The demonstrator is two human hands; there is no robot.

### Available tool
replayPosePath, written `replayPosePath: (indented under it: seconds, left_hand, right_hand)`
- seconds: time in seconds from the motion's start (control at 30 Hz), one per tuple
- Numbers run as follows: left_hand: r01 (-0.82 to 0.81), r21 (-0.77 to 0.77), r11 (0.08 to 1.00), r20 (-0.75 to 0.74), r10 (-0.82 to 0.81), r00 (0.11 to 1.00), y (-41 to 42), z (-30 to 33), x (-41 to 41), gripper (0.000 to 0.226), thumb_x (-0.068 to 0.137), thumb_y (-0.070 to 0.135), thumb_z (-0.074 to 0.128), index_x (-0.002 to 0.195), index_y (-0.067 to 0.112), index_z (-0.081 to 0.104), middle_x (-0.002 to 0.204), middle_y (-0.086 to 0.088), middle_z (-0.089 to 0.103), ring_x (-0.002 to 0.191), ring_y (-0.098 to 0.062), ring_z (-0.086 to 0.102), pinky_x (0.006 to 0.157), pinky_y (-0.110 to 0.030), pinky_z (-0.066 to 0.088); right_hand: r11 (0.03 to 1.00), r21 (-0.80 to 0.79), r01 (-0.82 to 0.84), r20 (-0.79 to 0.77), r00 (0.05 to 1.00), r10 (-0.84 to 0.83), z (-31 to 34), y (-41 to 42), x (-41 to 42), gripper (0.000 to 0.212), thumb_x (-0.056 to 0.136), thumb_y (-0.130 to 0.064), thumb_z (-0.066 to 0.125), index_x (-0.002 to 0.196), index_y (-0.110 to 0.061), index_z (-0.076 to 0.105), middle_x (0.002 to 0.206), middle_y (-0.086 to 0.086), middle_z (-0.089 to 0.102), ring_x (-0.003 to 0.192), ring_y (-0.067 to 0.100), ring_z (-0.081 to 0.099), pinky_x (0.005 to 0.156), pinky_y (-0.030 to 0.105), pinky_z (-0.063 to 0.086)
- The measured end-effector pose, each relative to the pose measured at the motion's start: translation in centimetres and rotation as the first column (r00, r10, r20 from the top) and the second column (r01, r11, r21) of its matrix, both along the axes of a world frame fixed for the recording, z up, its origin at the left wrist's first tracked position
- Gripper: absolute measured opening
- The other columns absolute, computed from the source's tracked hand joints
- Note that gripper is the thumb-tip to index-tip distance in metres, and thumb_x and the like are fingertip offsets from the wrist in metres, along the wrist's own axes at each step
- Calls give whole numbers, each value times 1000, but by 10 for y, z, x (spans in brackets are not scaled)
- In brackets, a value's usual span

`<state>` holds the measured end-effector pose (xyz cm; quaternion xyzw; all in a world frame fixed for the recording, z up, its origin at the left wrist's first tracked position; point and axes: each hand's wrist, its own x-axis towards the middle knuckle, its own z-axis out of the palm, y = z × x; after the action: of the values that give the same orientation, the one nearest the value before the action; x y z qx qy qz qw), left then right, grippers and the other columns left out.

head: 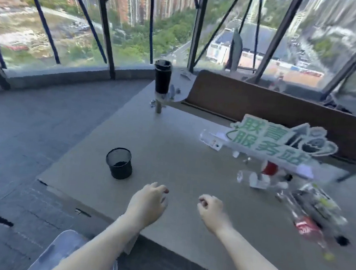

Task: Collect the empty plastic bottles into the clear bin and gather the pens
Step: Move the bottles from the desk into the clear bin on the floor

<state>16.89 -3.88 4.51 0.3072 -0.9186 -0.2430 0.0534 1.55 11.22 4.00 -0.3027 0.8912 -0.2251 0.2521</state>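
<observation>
Two bare hands reach out over a grey table (171,151), and neither holds anything. The left hand (148,205) hovers with its fingers (163,190) loosely curled, partly open, touching nothing; the right hand (211,211) is curled more tightly, thumb and fingertips nearly meeting, also empty. One black mesh pen cup (119,163) stands upright on the table, just beyond the left hand; whether any pens lie in it cannot be told. One tall black tumbler (162,76) stands at the far edge of the table, with a few small blurred items beside it. One white-and-green cut-out sign (279,141) with Chinese characters sits to the right. Below it lies a jumble of clear plastic bottles (308,213), some with red labels, so smeared by motion that no count is possible, though there seem to be at least three. One clear bin (59,251) shows at the bottom edge, below the table's near corner, partly covered by the left forearm and cut off by the frame. Through the windows (128,23) beyond, buildings and trees show.
</observation>
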Motion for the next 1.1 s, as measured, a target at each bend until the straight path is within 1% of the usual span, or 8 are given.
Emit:
replayPosePath:
  seconds: [0.17,0.27,0.43,0.67,0.8,0.93,1.0,1.1]
  left_hand:
    - [172,-34,984,23,-171,985,65,11,-117,34,94,29,42,123,26,58,123,2,56,117,-22,52,88,-35,49]
    - [239,-26,971,58,-237,970,98,11,-174,35,94,30,43,126,26,57,127,1,54,117,-23,51,88,-35,49]
    - [223,-7,975,108,-221,969,128,5,-223,36,95,29,44,129,24,56,128,-1,53,117,-24,51,85,-34,47]
    - [98,28,995,187,-101,977,117,-9,-224,36,95,28,43,129,25,55,130,2,52,119,-21,49,83,-31,44]
    - [47,37,998,226,-54,973,87,-21,-219,34,95,30,45,128,26,55,130,3,52,119,-20,50,84,-32,46]
    - [32,48,998,227,-42,973,58,-25,-226,34,94,30,46,126,26,57,129,3,52,119,-21,50,84,-32,45]
    - [43,47,998,207,-52,977,42,-22,-234,34,94,29,46,125,27,57,128,3,53,118,-20,51,84,-32,45]
    - [61,38,997,165,-67,984,11,-17,-250,35,94,28,45,127,26,55,131,3,52,120,-21,50,85,-34,46]
  right_hand:
    - [986,-5,168,-41,985,-168,-1,89,-97,37,93,-22,53,131,-17,56,127,6,57,116,22,54,93,29,43]
    - [981,52,188,-79,980,-184,-7,131,-142,52,94,-27,49,145,-26,38,143,1,44,121,23,51,95,38,46]
    - [962,270,44,-203,979,12,-20,144,-207,78,91,-26,50,155,-30,6,162,4,13,143,33,27,109,45,37]
    - [881,448,-149,-261,921,288,-49,88,-267,92,84,1,43,155,-28,-9,164,3,-12,150,31,-7,118,55,17]
    - [841,513,-171,-259,904,341,-69,59,-277,90,85,2,43,156,-27,-5,164,6,-1,150,33,1,121,49,9]
    - [821,521,-231,-293,856,426,-79,47,-268,80,85,-4,46,155,-25,14,153,7,30,144,32,22,119,49,11]
    - [886,385,-257,-374,835,404,-74,40,-259,70,84,-10,49,150,-23,29,139,7,44,133,32,39,115,46,20]
    - [968,99,-231,-501,829,249,-57,19,-245,69,68,-18,64,135,-17,47,111,9,57,101,38,57,95,43,41]
